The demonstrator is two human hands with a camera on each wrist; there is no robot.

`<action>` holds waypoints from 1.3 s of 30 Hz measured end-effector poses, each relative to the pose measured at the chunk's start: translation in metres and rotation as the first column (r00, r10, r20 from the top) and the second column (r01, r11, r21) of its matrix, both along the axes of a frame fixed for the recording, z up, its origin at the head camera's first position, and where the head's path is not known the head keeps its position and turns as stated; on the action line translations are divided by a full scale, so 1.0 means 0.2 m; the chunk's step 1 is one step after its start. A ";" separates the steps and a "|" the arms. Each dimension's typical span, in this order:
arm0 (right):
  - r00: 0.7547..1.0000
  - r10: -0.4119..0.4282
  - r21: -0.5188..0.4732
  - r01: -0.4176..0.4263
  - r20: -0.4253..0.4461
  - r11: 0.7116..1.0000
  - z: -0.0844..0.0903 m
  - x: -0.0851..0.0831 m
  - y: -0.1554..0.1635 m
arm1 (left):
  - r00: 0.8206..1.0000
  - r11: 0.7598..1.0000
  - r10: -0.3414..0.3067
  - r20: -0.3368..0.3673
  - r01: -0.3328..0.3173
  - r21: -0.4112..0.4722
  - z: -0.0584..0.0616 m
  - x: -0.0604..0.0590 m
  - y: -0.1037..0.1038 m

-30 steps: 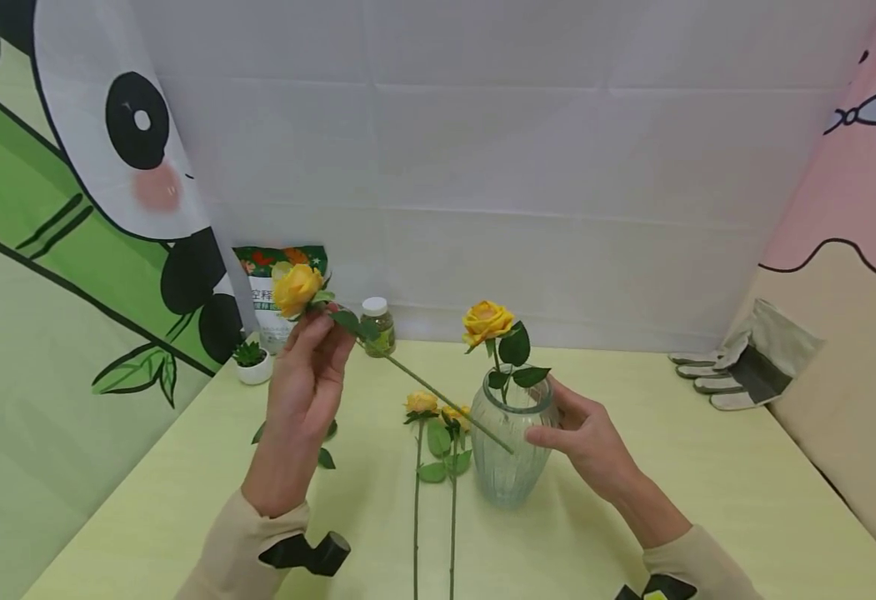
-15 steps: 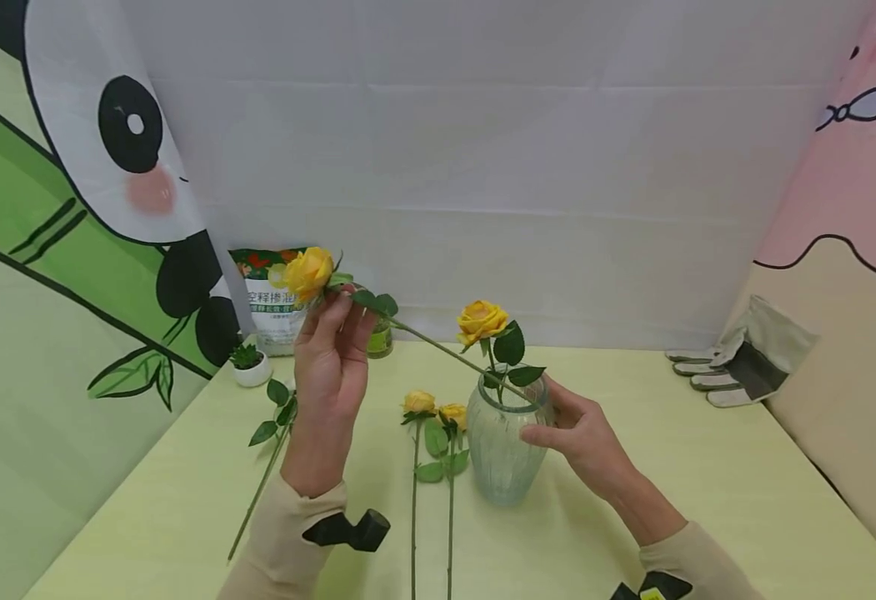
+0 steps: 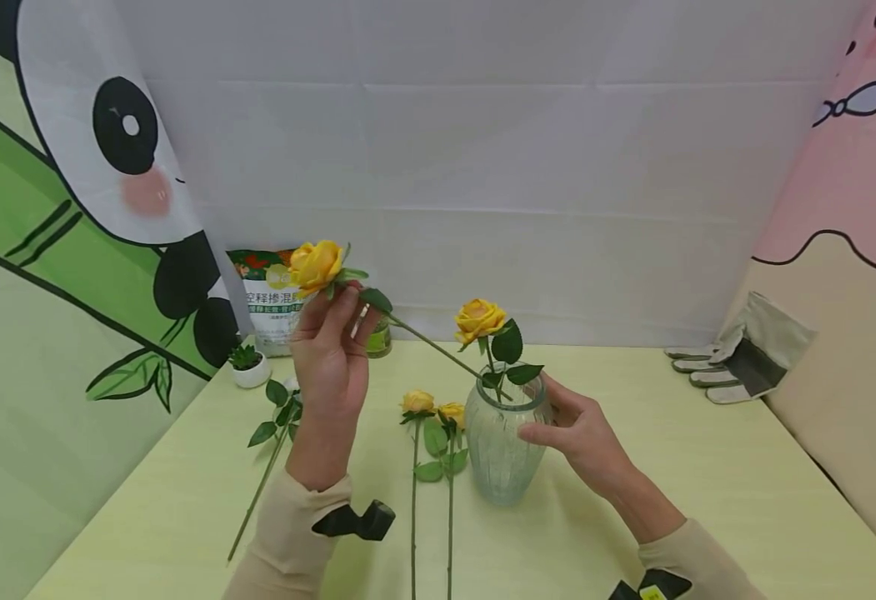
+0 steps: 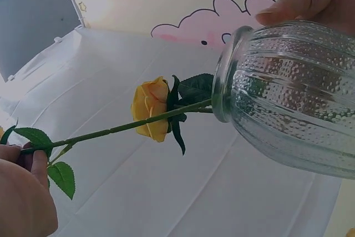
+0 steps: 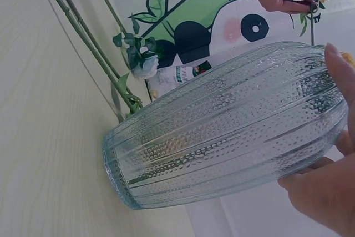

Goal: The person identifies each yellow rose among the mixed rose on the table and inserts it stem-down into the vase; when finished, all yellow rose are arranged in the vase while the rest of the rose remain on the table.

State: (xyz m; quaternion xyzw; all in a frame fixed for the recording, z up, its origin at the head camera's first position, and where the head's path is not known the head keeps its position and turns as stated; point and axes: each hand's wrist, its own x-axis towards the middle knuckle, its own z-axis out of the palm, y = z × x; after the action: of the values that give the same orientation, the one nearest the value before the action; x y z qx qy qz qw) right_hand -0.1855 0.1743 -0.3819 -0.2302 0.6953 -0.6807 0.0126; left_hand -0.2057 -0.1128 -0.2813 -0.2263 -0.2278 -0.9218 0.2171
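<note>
Pinching the yellow rose (image 3: 316,265) just under its bloom with my left hand (image 3: 330,358), stem tip at the glass vase (image 3: 503,442) mouth; light, bendy, I judge. Right hand (image 3: 580,433) curls round the fragile, slippery vase on the tabletop (image 3: 708,483)

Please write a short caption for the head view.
Left hand feeds a yellow rose into the glass vase steadied by the right hand.

Vase (image 3: 503,446) at right hand (image 3: 580,437): clear glass, ribbed and dimpled, glossy. Bench (image 3: 708,500) beneath: pale yellow-green, matt, faint wood grain. Gloves (image 3: 738,367) well beyond: grey cloth.
</note>
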 end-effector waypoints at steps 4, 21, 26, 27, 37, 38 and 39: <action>1.000 -0.009 0.004 0.009 0.004 1.000 0.00 0.00 0.00 | 1.000 0.999 0.004 -0.021 -0.005 -0.054 -0.02 0.00 0.04; 1.000 -0.017 0.020 0.017 0.022 1.000 0.00 -0.01 0.00 | 0.998 0.970 0.042 0.042 -0.031 -0.242 -0.12 -0.07 0.17; 0.999 -0.010 0.016 0.009 0.033 1.000 -0.01 -0.01 0.00 | 0.996 0.955 0.011 0.090 0.016 -0.297 -0.16 -0.09 0.20; 0.999 -0.009 0.016 0.009 0.034 1.000 -0.01 -0.01 0.00 | 0.995 0.954 -0.002 0.097 0.031 -0.299 -0.17 -0.09 0.21; 1.000 -0.026 0.035 0.026 0.013 0.999 -0.01 0.00 0.01 | 0.988 0.933 -0.049 0.147 0.098 -0.348 -0.21 -0.10 0.28; 1.000 -0.024 0.030 0.023 0.012 0.999 -0.01 0.00 0.01 | 0.987 0.929 -0.044 0.152 0.097 -0.357 -0.21 -0.10 0.28; 1.000 -0.021 0.024 0.020 0.012 0.999 -0.01 -0.01 0.01 | 0.986 0.926 -0.040 0.159 0.097 -0.365 -0.22 -0.10 0.29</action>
State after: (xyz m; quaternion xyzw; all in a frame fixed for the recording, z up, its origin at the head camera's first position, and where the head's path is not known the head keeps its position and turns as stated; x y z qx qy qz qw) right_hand -0.1866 0.1755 -0.3831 -0.2188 0.7057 -0.6738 0.0127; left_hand -0.2251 -0.0544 -0.3245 -0.2018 -0.4053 -0.8834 0.1205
